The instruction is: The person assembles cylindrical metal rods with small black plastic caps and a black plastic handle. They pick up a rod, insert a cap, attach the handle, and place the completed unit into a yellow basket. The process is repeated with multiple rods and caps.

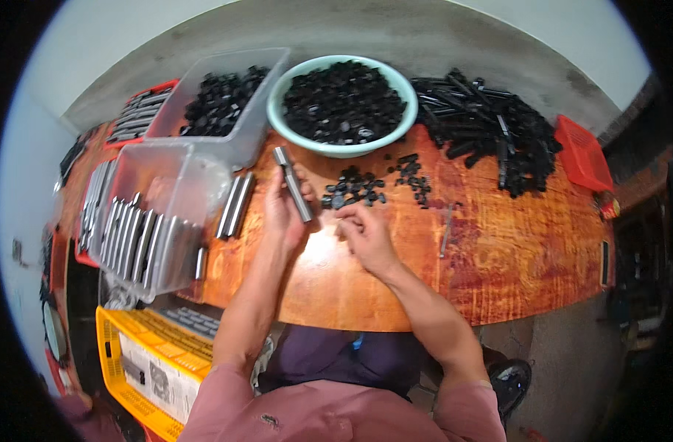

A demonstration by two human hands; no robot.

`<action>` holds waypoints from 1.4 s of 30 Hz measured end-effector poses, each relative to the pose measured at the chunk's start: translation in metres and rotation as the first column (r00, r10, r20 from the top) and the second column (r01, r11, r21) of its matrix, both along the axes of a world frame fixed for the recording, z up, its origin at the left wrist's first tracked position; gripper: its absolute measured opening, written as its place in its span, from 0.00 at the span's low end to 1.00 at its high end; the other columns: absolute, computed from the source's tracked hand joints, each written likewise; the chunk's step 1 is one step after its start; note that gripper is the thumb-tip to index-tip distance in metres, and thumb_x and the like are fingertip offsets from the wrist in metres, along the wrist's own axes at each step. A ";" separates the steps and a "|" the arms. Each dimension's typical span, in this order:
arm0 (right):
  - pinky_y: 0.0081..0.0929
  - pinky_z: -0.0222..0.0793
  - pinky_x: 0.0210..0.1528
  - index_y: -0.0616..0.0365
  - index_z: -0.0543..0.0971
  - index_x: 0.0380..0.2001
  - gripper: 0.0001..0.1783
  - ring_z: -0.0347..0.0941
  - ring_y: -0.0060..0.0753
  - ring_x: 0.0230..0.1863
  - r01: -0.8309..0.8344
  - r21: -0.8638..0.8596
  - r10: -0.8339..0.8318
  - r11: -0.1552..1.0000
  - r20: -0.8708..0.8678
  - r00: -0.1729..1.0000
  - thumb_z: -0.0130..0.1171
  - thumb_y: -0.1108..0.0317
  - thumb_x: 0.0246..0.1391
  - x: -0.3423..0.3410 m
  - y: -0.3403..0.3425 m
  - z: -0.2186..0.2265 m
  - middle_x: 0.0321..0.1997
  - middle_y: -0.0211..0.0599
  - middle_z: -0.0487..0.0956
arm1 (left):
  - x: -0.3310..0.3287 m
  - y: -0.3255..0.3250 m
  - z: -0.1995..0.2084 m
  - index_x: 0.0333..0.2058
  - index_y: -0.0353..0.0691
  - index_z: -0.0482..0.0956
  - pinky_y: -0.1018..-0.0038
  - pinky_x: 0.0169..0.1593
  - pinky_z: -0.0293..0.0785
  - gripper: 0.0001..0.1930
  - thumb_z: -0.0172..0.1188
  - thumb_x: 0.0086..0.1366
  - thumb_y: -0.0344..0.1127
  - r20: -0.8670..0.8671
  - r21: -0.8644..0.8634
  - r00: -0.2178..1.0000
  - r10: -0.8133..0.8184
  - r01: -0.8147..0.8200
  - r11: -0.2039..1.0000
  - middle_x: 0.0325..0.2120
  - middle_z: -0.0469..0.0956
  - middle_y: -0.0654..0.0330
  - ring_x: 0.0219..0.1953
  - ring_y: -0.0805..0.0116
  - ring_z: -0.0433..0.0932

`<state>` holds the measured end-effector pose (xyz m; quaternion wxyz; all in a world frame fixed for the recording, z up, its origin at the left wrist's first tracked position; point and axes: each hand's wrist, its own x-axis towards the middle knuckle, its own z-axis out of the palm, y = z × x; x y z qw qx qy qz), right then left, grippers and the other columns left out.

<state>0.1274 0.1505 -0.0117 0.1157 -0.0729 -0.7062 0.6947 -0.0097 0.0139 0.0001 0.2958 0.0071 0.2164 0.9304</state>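
My left hand (281, 214) is closed around shiny metal tubes (298, 194), held slanting above the table; two pieces seem to show, one end reaching past the fingertips. To the right, my right hand (367, 237) is bent with its fingers curled toward the thumb; whatever they pinch, if anything, is too small to make out. Just beyond it lies a loose heap of small black plastic caps (355, 186). Several more metal tubes (235, 206) lie side by side on the table, left of my left hand.
A pale green basin (275, 110) heaped with black pieces stands at the back. Clear plastic bins (204, 158) hold tubes and black parts at left. Long black pieces (491, 125) pile up near a red basket (583, 155). A thin rod (447, 230) lies at right; a yellow crate (115, 368) sits below.
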 end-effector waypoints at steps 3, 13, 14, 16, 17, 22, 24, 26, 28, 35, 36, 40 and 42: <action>0.28 0.76 0.38 0.61 0.77 0.47 0.11 0.82 0.31 0.36 0.083 0.187 -0.073 0.979 -0.058 0.996 0.56 0.72 0.63 0.000 -0.001 0.000 0.35 0.42 0.83 | 0.003 0.003 0.002 0.55 0.44 0.71 0.75 0.34 0.73 0.19 0.50 0.75 0.49 -0.001 -0.021 0.999 -0.038 0.038 0.999 0.33 0.73 0.64 0.30 0.71 0.72; 0.24 0.73 0.30 0.63 0.80 0.39 0.07 0.77 0.22 0.27 0.590 0.367 -0.565 0.719 -0.185 0.804 0.62 0.73 0.58 0.004 0.083 0.071 0.28 0.35 0.83 | 0.002 0.002 0.004 0.60 0.47 0.68 0.72 0.32 0.71 0.20 0.51 0.73 0.43 0.012 -0.154 0.998 -0.054 0.055 0.987 0.33 0.73 0.65 0.30 0.72 0.74; 0.25 0.73 0.31 0.64 0.80 0.38 0.08 0.78 0.24 0.28 0.566 0.495 -0.590 0.659 -0.128 0.797 0.62 0.71 0.57 0.006 0.106 0.074 0.28 0.36 0.82 | 0.002 0.002 0.005 0.61 0.46 0.68 0.72 0.32 0.71 0.20 0.52 0.72 0.41 -0.011 -0.138 0.997 -0.073 0.071 0.988 0.33 0.73 0.65 0.30 0.72 0.74; 0.36 0.74 0.37 0.64 0.81 0.38 0.10 0.81 0.39 0.34 0.631 0.579 -0.641 0.516 -0.228 0.733 0.61 0.68 0.56 0.007 0.140 0.074 0.33 0.45 0.83 | -0.003 -0.002 0.000 0.60 0.46 0.68 0.73 0.32 0.71 0.20 0.52 0.72 0.41 -0.013 -0.148 0.998 -0.061 0.059 0.987 0.33 0.73 0.65 0.30 0.73 0.74; 0.42 0.73 0.43 0.63 0.81 0.37 0.11 0.80 0.48 0.41 0.617 0.718 -0.692 0.324 -0.264 0.671 0.61 0.67 0.56 0.014 0.170 0.064 0.39 0.49 0.82 | -0.002 0.000 0.002 0.59 0.45 0.69 0.74 0.32 0.71 0.20 0.52 0.72 0.42 -0.005 -0.143 0.997 -0.076 0.074 0.987 0.33 0.73 0.66 0.30 0.73 0.74; 0.51 0.74 0.46 0.64 0.78 0.44 0.14 0.78 0.57 0.44 0.349 0.936 -0.828 -0.052 -0.236 0.508 0.58 0.67 0.58 0.046 0.249 0.047 0.45 0.52 0.79 | -0.001 0.003 0.007 0.57 0.46 0.71 0.75 0.30 0.70 0.19 0.49 0.73 0.46 0.016 -0.111 0.997 -0.070 0.071 0.991 0.32 0.74 0.66 0.29 0.74 0.74; 0.52 0.76 0.43 0.65 0.77 0.43 0.13 0.79 0.59 0.42 0.149 0.988 -0.850 -0.035 -0.107 0.516 0.57 0.68 0.58 0.044 0.256 0.043 0.43 0.55 0.80 | -0.001 0.001 0.007 0.58 0.46 0.70 0.75 0.30 0.70 0.19 0.49 0.73 0.46 -0.002 -0.119 0.998 -0.070 0.070 0.991 0.32 0.74 0.66 0.29 0.74 0.74; 0.53 0.78 0.41 0.66 0.77 0.42 0.12 0.80 0.59 0.42 0.150 0.988 -0.838 -0.034 -0.110 0.534 0.57 0.69 0.58 0.041 0.265 0.034 0.41 0.58 0.80 | -0.001 0.001 0.008 0.59 0.46 0.69 0.74 0.30 0.70 0.20 0.49 0.73 0.46 -0.009 -0.124 0.997 -0.075 0.074 0.990 0.32 0.74 0.66 0.30 0.73 0.74; 0.52 0.78 0.40 0.67 0.77 0.42 0.13 0.80 0.58 0.41 0.177 0.983 -0.864 0.057 -0.040 0.502 0.57 0.69 0.58 0.042 0.273 0.033 0.39 0.59 0.81 | 0.002 0.003 0.010 0.60 0.45 0.69 0.74 0.29 0.71 0.20 0.48 0.73 0.46 -0.004 -0.125 0.996 -0.087 0.086 0.988 0.32 0.74 0.65 0.30 0.73 0.74; 0.36 0.76 0.39 0.65 0.79 0.51 0.20 0.80 0.40 0.37 0.699 0.619 -0.907 0.358 0.050 0.419 0.62 0.66 0.57 0.057 0.225 0.068 0.36 0.47 0.82 | 0.004 -0.002 0.009 0.58 0.41 0.68 0.75 0.26 0.70 0.20 0.54 0.71 0.40 -0.047 -0.071 0.987 -0.151 0.147 0.987 0.28 0.74 0.61 0.25 0.71 0.74; 0.35 0.76 0.39 0.65 0.79 0.51 0.20 0.79 0.38 0.37 0.691 0.543 -0.824 0.478 0.004 0.566 0.62 0.67 0.57 0.064 0.214 0.069 0.37 0.46 0.82 | 0.001 -0.006 0.002 0.57 0.40 0.68 0.75 0.24 0.69 0.20 0.56 0.70 0.39 -0.075 -0.063 0.978 -0.193 0.188 0.980 0.27 0.74 0.60 0.23 0.71 0.73; 0.31 0.75 0.42 0.65 0.80 0.46 0.16 0.79 0.34 0.41 0.498 0.553 -0.464 0.668 -0.214 0.860 0.62 0.73 0.54 0.089 0.144 0.092 0.40 0.41 0.82 | 0.016 -0.009 0.011 0.45 0.39 0.71 0.79 0.19 0.64 0.12 0.59 0.68 0.38 -0.120 -0.081 0.904 -0.410 0.403 0.912 0.23 0.73 0.56 0.15 0.71 0.68; 0.33 0.76 0.43 0.64 0.81 0.44 0.15 0.80 0.39 0.42 0.376 0.723 -0.221 0.580 -0.305 0.926 0.64 0.77 0.51 0.083 0.106 0.106 0.40 0.42 0.82 | 0.022 -0.011 0.007 0.43 0.39 0.72 0.79 0.17 0.63 0.13 0.60 0.69 0.41 -0.167 -0.093 0.834 -0.527 0.518 0.850 0.26 0.78 0.52 0.14 0.71 0.68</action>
